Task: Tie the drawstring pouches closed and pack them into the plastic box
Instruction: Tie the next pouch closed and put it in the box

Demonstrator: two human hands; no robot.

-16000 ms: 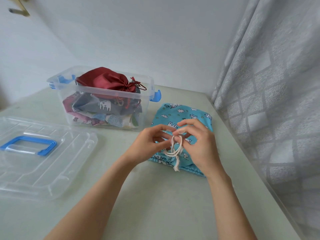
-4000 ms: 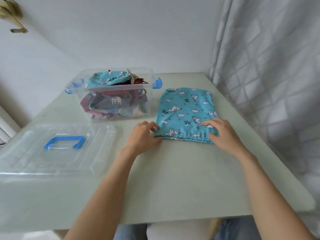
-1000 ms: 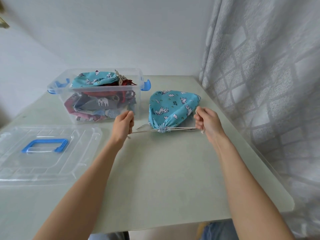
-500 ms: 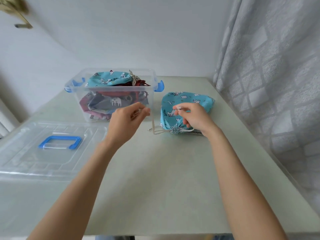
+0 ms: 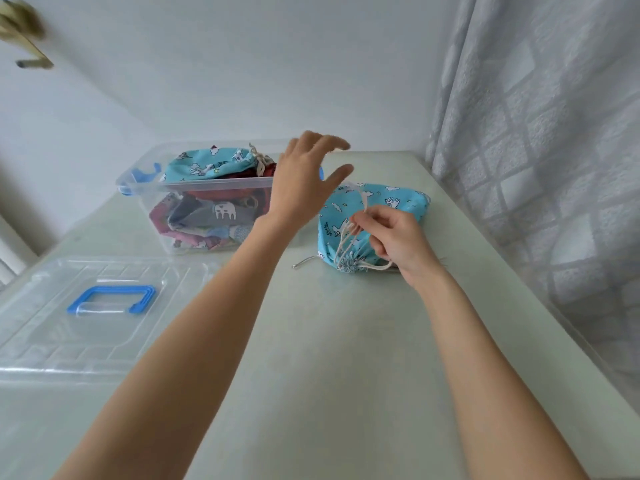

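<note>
Meanwhile, a person is working at a pale table (image 5: 346, 358), both bare forearms reaching in from the near edge. Lying near and to the left is the box's clear lid (image 5: 104, 306), blue handle facing up. Further in, the right hand (image 5: 391, 237) is pinching the cream drawstring (image 5: 341, 242) of a blue printed pouch (image 5: 384, 209), its fingers curling round the cord just above the gathered mouth, which is facing the near side. The pouch is lying on the table directly under and behind that hand, with a loose cord end trailing out to its left. The left hand (image 5: 304, 181) is hovering higher, fingers spread and holding nothing, in front of the plastic box (image 5: 207, 188); a strand of the cord seems to be running up toward its thumb, though contact cannot be told.

By the look of it, the mouth is already cinched and the knot is in progress. The next move is likely calling for the free hand to catch the second strand so both can be crossed and pulled snug.

Farther back and to the left, the box is sitting just beside the pouch, already heaped with pouches, a second blue pouch (image 5: 211, 162) riding on top. A patterned curtain (image 5: 536, 150) is hanging along the right.
</note>
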